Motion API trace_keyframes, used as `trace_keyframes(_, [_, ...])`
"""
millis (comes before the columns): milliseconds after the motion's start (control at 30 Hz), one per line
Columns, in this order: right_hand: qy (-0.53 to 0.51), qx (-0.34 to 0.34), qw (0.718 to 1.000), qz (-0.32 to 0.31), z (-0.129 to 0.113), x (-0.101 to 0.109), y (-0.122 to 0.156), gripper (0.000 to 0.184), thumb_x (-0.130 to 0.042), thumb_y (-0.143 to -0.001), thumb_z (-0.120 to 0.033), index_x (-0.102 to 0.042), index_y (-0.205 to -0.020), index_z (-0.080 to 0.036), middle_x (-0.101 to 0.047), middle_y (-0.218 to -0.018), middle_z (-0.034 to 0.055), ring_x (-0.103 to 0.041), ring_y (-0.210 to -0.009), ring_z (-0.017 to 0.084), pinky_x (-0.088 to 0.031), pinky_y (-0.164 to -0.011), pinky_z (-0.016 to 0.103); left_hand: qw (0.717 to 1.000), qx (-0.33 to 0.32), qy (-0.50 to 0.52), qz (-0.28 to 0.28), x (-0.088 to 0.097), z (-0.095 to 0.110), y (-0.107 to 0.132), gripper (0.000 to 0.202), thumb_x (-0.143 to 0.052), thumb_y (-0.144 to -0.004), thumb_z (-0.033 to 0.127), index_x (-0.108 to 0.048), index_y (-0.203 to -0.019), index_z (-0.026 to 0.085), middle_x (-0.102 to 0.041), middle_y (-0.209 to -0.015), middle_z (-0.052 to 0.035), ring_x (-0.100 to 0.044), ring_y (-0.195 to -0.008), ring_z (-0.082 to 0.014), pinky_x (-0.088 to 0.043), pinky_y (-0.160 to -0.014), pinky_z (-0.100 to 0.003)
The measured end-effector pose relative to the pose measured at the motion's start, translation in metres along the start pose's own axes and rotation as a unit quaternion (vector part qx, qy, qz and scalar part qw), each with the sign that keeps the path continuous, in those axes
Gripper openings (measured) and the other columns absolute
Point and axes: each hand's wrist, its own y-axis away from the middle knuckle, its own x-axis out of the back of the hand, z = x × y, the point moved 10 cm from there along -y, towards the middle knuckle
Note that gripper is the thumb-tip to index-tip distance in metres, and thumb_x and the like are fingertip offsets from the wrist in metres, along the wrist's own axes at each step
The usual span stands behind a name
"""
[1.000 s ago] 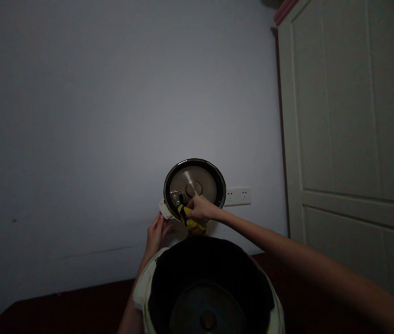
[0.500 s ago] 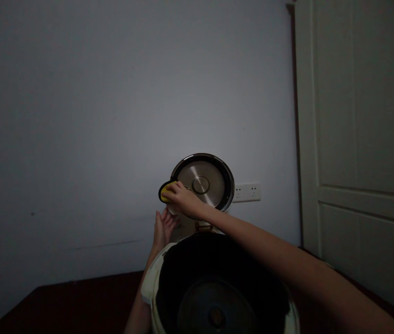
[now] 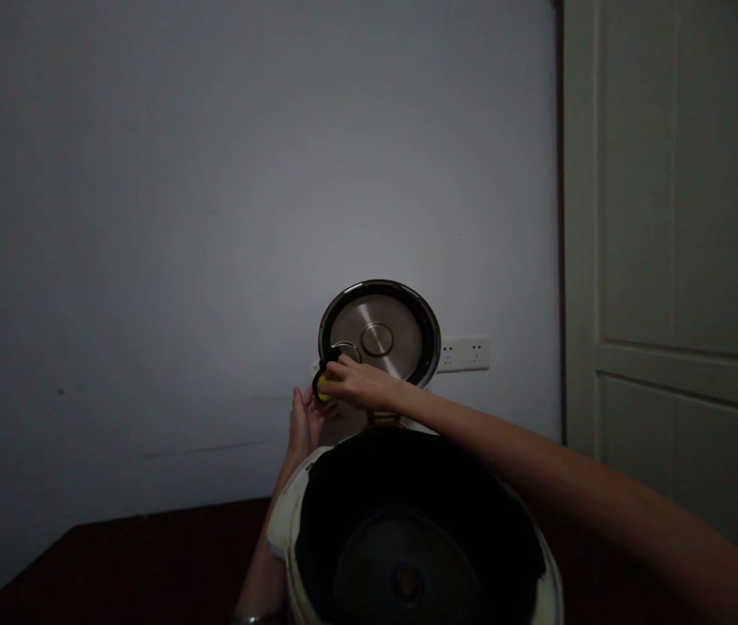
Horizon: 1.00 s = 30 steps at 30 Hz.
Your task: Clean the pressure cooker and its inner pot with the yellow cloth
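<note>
A white rice cooker stands open right below me, its dark inner cavity facing up. The hinged lid is raised upright, showing its round steel inner plate. My right hand reaches over the cooker and is closed on a yellow and black sponge, pressed against the lid's lower left edge. My left hand is behind the cooker's left side with fingers stretched up against the lid's outer edge, holding nothing.
The cooker rests on a dark brown table. A plain grey wall stands behind it with a white socket strip to the right of the lid. A cream panelled door fills the right side.
My right hand slid the sponge from the lid's bottom to its left rim, then slightly down. The view shifted a little to the left.
</note>
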Motion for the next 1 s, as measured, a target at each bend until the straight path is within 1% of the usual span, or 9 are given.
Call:
trace_keyframes(100, [0.015, 0.006, 1.0, 0.01, -0.001, -0.004, 0.008, 0.029, -0.042, -0.094, -0.021, -0.053, -0.121, -0.024, -0.047, -0.111, 0.0124, -0.039, -0.099, 0.023, -0.044, -0.064, 0.026, 1.0, 0.001, 0.004, -0.002, -0.005, 0.003, 0.004, 0.051, -0.027, -0.096, 0.046, -0.059, -0.121, 0.015, -0.069, -0.109, -0.0123, -0.062, -0.106, -0.022, -0.045, -0.094, -0.036])
trace_keyframes(267, [0.025, 0.057, 0.998, -0.015, -0.014, -0.029, 0.041, 0.031, -0.042, -0.094, -0.02, -0.054, -0.122, -0.023, -0.048, -0.111, 0.0133, -0.04, -0.1, 0.023, -0.046, -0.07, 0.031, 1.0, 0.006, 0.016, 0.007, -0.009, 0.003, 0.006, 0.051, -0.032, -0.094, 0.045, -0.054, -0.128, 0.014, -0.07, -0.107, -0.012, -0.065, -0.1, -0.0218, -0.047, -0.089, -0.034])
trace_keyframes(433, [0.016, 0.019, 0.999, -0.025, -0.009, -0.032, 0.065, 0.029, -0.045, -0.092, -0.021, -0.058, -0.118, -0.024, -0.05, -0.106, 0.0118, -0.041, -0.095, 0.023, -0.046, -0.066, 0.03, 1.0, 0.005, -0.005, -0.004, -0.011, 0.003, 0.008, 0.051, -0.033, -0.094, 0.046, -0.053, -0.13, 0.017, -0.071, -0.104, -0.0097, -0.065, -0.097, -0.0223, -0.048, -0.086, -0.034])
trace_keyframes(567, [0.022, 0.066, 0.997, 0.017, -0.018, -0.006, 0.046, 0.031, -0.041, -0.094, -0.019, -0.055, -0.122, -0.022, -0.051, -0.113, 0.0126, -0.041, -0.101, 0.023, -0.047, -0.071, 0.032, 1.0, -0.003, 0.009, -0.001, -0.008, 0.004, 0.007, 0.049, -0.036, -0.093, 0.047, -0.058, -0.123, 0.015, -0.071, -0.102, -0.0105, -0.065, -0.097, -0.0219, -0.048, -0.087, -0.033])
trace_keyframes(700, [0.054, 0.05, 0.993, 0.089, -0.01, 0.021, 0.007, 0.032, -0.038, -0.095, -0.019, -0.053, -0.124, -0.02, -0.047, -0.126, 0.013, -0.039, -0.108, 0.023, -0.048, -0.074, 0.033, 0.999, 0.01, 0.046, -0.004, -0.006, 0.001, 0.004, 0.048, -0.031, -0.093, 0.049, -0.065, -0.106, 0.017, -0.071, -0.097, -0.0097, -0.064, -0.099, -0.0216, -0.047, -0.091, -0.037])
trace_keyframes(767, [0.062, 0.052, 0.993, 0.084, -0.007, 0.019, -0.007, 0.031, -0.039, -0.095, -0.02, -0.054, -0.122, -0.022, -0.046, -0.13, 0.0113, -0.039, -0.11, 0.023, -0.049, -0.071, 0.031, 0.998, 0.014, 0.059, -0.006, -0.006, 0.001, 0.004, 0.049, -0.029, -0.093, 0.049, -0.065, -0.103, 0.018, -0.071, -0.095, -0.0092, -0.064, -0.099, -0.0216, -0.046, -0.092, -0.04])
trace_keyframes(833, [0.064, 0.073, 0.994, 0.055, -0.01, 0.009, -0.01, 0.031, -0.04, -0.095, -0.02, -0.054, -0.122, -0.023, -0.048, -0.131, 0.0094, -0.04, -0.108, 0.024, -0.048, -0.064, 0.028, 0.998, 0.013, 0.061, -0.01, -0.007, 0.002, 0.005, 0.051, -0.027, -0.094, 0.049, -0.064, -0.105, 0.016, -0.071, -0.096, -0.01, -0.064, -0.1, -0.022, -0.046, -0.093, -0.04])
trace_keyframes(933, [0.065, 0.081, 0.994, 0.03, -0.01, -0.004, 0.001, 0.032, -0.041, -0.094, -0.021, -0.054, -0.123, -0.024, -0.05, -0.132, 0.0077, -0.041, -0.105, 0.024, -0.049, -0.063, 0.029, 0.998, 0.01, 0.051, -0.018, -0.011, 0.003, 0.007, 0.054, -0.025, -0.094, 0.048, -0.063, -0.111, 0.013, -0.07, -0.103, -0.0122, -0.063, -0.104, -0.0226, -0.046, -0.094, -0.037])
trace_keyframes(1000, [0.063, 0.072, 0.995, 0.02, -0.007, -0.011, 0.015, 0.034, -0.042, -0.093, -0.019, -0.054, -0.125, -0.025, -0.049, -0.135, 0.007, -0.041, -0.105, 0.024, -0.049, -0.065, 0.03, 0.999, 0.016, 0.041, 0.004, -0.008, 0.002, 0.008, 0.057, -0.024, -0.094, 0.048, -0.062, -0.114, 0.01, -0.07, -0.102, -0.0143, -0.063, -0.103, -0.0229, -0.047, -0.092, -0.036])
